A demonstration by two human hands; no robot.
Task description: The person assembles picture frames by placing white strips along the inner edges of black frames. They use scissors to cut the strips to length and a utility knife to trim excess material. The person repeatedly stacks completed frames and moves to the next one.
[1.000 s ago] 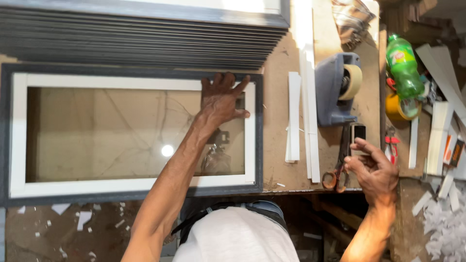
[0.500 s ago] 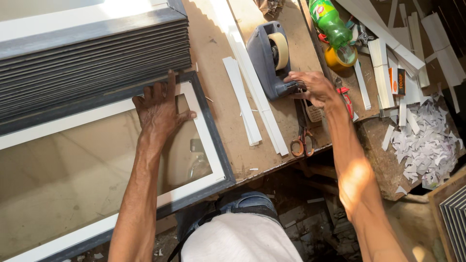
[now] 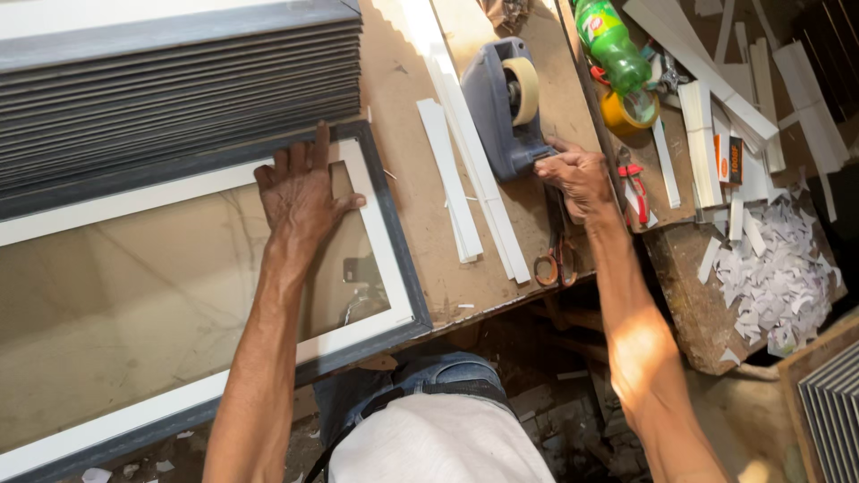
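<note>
The picture frame (image 3: 380, 215) lies flat on the worktop (image 3: 412, 241), its long axis running from lower left to upper right across the view, one short end toward the tape dispenser. It is rectangular, with a dark grey outer moulding, a white inner border and a reflective glass pane in the middle.

The left hand (image 3: 302, 199) rests palm down on the glass at that short end, fingers (image 3: 319, 148) spread flat and reaching onto the white border; it grips nothing.

The right hand (image 3: 575, 176) sits at the near end of the grey tape dispenser (image 3: 503, 112), fingers curled against its base; whether they close on anything cannot be determined. The dispenser carries a roll of beige tape.

Long white strips (image 3: 465, 170) lie between frame and dispenser. Scissors (image 3: 555, 259) with orange handles lie just below the right hand. A stack of grey frames (image 3: 179, 98) lies beside the upper long edge. A green bottle (image 3: 613, 45) lies farther right.
</note>
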